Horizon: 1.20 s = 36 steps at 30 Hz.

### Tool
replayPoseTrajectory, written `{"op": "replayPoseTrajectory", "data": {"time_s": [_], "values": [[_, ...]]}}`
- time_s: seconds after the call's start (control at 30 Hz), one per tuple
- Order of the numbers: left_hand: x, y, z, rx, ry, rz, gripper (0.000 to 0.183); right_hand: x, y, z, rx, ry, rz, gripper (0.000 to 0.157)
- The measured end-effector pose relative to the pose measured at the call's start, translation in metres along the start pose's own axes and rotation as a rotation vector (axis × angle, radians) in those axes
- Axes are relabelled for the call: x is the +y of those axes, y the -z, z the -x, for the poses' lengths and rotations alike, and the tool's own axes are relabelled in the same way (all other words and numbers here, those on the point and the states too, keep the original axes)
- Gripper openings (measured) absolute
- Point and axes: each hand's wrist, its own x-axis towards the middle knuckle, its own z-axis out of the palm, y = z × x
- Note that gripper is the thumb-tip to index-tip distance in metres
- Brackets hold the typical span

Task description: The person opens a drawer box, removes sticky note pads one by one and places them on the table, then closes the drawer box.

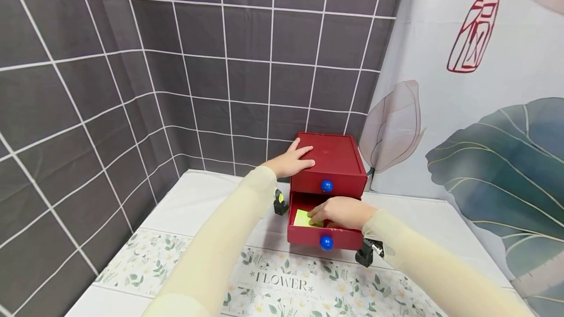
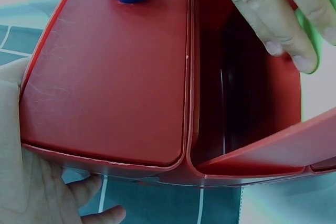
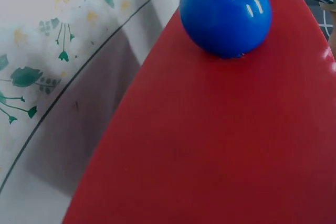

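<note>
Red cabinet (image 1: 330, 154), gridded backdrop (image 1: 246, 82) behind, floral print (image 1: 275, 297) nearer

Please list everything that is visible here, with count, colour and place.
Cabinet: 1, red, on tabletop
Drawers: 2, red, in cabinet, lower open
Knobs: 2, blue, one per drawer
Paper: count unclear, yellow-green, in lower drawer
Tabletop: 1, white with floral band, under cabinet
Backdrop: 1, grey with white grid, behind
Wall hanging: 1, mostly white, right
Devices: 2, black, by wrists
Sleeves: 2, cream, on arms
Left grip: 1, bare, on cabinet top
Right grip: 1, bare, touching paper
</note>
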Motion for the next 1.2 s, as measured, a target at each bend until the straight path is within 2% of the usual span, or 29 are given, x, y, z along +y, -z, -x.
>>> {"op": "replayPoseTrajectory", "data": {"time_s": [0.07,0.2,0.3,0.4,0.57,0.67,0.9,1.0,1.2], "values": [[0.001,0.001,0.000,0.007,-0.003,0.000,0.067,0.000,0.002,-0.002,0.016,0.013,0.031,0.035],[0.002,0.002,0.000,0.007,-0.011,-0.003,0.067,-0.001,0.003,-0.004,0.028,0.021,0.167,0.025],[0.002,0.001,0.000,0.006,-0.016,-0.016,0.067,-0.003,0.003,-0.004,0.013,-0.008,0.275,0.027],[0.002,0.002,0.001,0.010,-0.017,-0.014,0.066,-0.005,0.003,-0.003,-0.007,-0.032,0.332,0.029],[0.001,0.003,0.002,0.010,-0.015,-0.001,0.066,-0.008,0.000,-0.003,0.000,-0.023,0.387,0.026],[0.001,0.002,0.002,0.007,-0.014,-0.003,0.066,-0.005,-0.004,-0.001,0.044,-0.042,0.357,0.024],[-0.002,-0.001,0.000,0.010,-0.011,0.001,0.067,0.004,-0.007,0.012,0.171,-0.112,0.110,0.015],[-0.002,-0.002,-0.001,0.014,-0.012,0.001,0.066,0.006,-0.004,0.019,0.245,-0.114,0.075,0.014],[-0.003,-0.001,-0.001,0.014,-0.018,0.019,0.067,0.011,0.008,0.039,0.383,-0.128,0.056,0.023]]}}
